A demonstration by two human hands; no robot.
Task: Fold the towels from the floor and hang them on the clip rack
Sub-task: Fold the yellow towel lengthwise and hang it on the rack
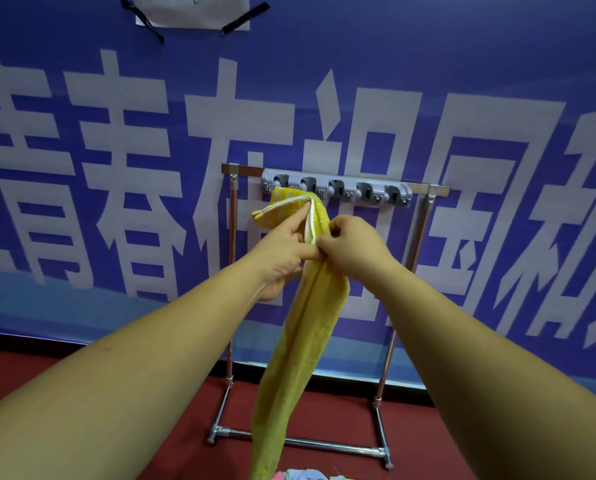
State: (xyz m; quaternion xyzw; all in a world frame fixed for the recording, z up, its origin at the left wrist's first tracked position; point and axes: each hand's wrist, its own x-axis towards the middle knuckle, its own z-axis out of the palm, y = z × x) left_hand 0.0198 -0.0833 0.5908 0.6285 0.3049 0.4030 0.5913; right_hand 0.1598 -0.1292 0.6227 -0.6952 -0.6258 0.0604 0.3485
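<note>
A yellow towel [300, 341] with a white stripe hangs long and narrow in front of me. Its top end is bunched just below the left clips of the grey clip rack [338, 188]. My left hand [282, 251] grips the towel near its top, fingers reaching up along the striped edge. My right hand [352, 244] pinches the towel from the right at the same height. The clip rack sits on the top bar of a metal stand [424, 237] against the wall. All its clips that show hold nothing; the leftmost ones are partly hidden by the towel.
A blue banner [116, 168] with large white characters covers the wall behind the stand. The floor [341, 410] is dark red. More cloths [303, 475], pink and light blue, lie at the bottom edge of the view near my feet.
</note>
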